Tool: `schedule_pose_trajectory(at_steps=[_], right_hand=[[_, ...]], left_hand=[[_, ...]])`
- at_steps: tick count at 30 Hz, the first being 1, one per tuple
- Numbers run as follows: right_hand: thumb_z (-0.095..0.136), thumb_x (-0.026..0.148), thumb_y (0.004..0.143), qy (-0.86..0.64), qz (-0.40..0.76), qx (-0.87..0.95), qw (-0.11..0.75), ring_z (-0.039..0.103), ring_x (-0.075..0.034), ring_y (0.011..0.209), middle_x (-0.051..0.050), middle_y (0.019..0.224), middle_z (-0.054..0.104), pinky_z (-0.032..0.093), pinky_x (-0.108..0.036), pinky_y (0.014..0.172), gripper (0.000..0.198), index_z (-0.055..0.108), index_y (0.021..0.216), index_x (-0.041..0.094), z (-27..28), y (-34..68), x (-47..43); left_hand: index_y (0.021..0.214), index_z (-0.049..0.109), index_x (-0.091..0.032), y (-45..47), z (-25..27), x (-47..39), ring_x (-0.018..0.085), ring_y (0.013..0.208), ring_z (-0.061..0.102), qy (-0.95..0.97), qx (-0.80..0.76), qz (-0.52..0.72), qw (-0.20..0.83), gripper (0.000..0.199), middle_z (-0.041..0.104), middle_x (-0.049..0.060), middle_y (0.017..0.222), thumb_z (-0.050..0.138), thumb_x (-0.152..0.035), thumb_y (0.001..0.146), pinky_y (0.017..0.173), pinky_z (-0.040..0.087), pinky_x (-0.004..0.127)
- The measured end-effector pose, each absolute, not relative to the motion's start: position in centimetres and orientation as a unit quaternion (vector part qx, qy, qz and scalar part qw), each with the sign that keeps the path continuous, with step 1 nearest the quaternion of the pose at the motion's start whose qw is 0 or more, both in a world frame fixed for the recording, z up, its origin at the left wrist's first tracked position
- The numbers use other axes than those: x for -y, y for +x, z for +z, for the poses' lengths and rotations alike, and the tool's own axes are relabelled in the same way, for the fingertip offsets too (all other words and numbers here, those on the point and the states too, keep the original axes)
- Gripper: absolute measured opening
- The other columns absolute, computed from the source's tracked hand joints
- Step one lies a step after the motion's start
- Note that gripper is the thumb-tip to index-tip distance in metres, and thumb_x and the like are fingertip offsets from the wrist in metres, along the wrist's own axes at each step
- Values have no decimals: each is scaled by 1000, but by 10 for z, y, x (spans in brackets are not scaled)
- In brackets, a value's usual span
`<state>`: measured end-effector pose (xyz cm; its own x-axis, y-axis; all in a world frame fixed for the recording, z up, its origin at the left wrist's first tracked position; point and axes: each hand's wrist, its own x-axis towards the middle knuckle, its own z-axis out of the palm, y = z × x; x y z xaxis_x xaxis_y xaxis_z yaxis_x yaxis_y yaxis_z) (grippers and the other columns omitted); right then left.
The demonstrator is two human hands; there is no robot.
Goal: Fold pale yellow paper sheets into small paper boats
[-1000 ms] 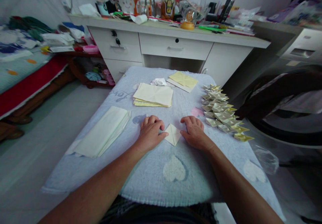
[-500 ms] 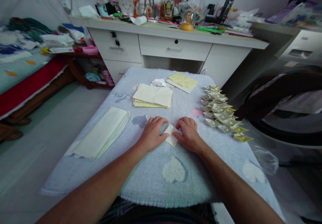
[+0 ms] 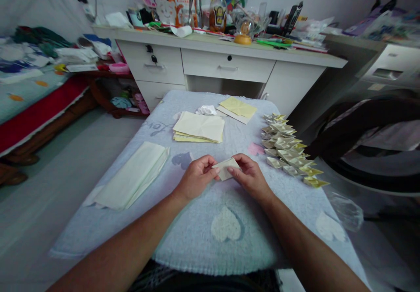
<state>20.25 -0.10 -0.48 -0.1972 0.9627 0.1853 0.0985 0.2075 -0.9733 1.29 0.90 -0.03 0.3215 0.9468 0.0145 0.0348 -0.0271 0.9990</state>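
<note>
A small piece of folded paper, pale cream, is held between my two hands above the cloth-covered table. My left hand pinches its left corner between thumb and fingers. At the other side, my right hand grips the paper with the thumb on the near face and the fingers behind. Rows of folded paper boats, white and yellow, stand to the right. Beyond my hands lies a stack of paper sheets. A larger folded pale sheet rests to the left.
A crumpled white paper and more yellow and white sheets lie at the table's far side. Behind stands a white desk crowded with objects. A washing machine is at right, a bed at left.
The small paper lay flat as a diamond under my fingertips; now it is lifted and tilted, showing a plain face. Both hands have closed around its edges.
</note>
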Motion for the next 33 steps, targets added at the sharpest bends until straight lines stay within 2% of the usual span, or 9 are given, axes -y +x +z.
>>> schedule_pose_trajectory(at_steps=[9,15,18,21,25,27,29,31,33], right_hand=[[62,42,85,-438,495,598,454,43,-11,59,3,65,49,34,-23,57,27,58,72,18,1,205,5],[54,48,88,-466,468,615,431,41,-11,58,2,64,43,33,-24,55,40,53,63,18,8,207,6],[58,48,85,-451,489,605,438,46,-12,63,2,67,48,37,-24,59,32,55,72,19,7,206,6],[71,42,76,-419,527,581,457,51,-13,70,1,77,56,40,-24,64,30,55,89,20,1,202,5],[71,38,75,-423,542,561,460,48,-12,64,3,71,54,38,-24,61,28,52,83,20,-6,199,3],[68,35,78,-442,495,586,465,46,-12,61,4,66,51,37,-24,59,22,51,78,20,-7,200,3],[63,29,80,-465,392,644,463,46,-13,63,3,66,50,37,-25,61,15,52,74,20,-5,201,3],[58,20,81,-476,262,716,438,48,-15,69,1,69,53,38,-27,66,10,54,72,21,-4,202,2],[53,13,81,-469,154,777,390,50,-18,77,-2,74,57,38,-30,72,11,57,74,21,-4,203,3]], left_hand=[[75,52,-16,16,-1,-7,11,60,56,621,-397,359,572,18,58,-3,62,60,-31,81,60,41,22],[75,51,-16,15,-2,-6,10,58,55,613,-388,350,593,20,56,-4,62,61,-33,80,59,41,22],[75,50,-16,15,0,-6,10,59,56,594,-394,367,597,21,58,-3,63,63,-32,79,58,42,22],[76,50,-16,15,0,-7,11,61,60,564,-397,391,610,22,59,-2,67,64,-32,78,58,43,22],[81,51,-16,14,-3,-8,12,64,62,568,-390,380,617,21,63,0,71,63,-33,79,58,44,23],[86,52,-16,15,-4,-7,10,57,58,594,-414,369,582,19,62,-1,69,62,-32,79,52,40,20],[96,54,-17,15,-2,-5,7,52,53,627,-451,377,511,24,61,-3,71,64,-27,77,49,36,19],[108,53,-19,16,0,-3,6,54,53,658,-469,404,430,37,62,0,88,67,-21,73,51,40,19],[108,55,-21,18,2,-2,7,64,58,695,-447,424,371,38,60,3,106,67,-16,73,58,45,21]])
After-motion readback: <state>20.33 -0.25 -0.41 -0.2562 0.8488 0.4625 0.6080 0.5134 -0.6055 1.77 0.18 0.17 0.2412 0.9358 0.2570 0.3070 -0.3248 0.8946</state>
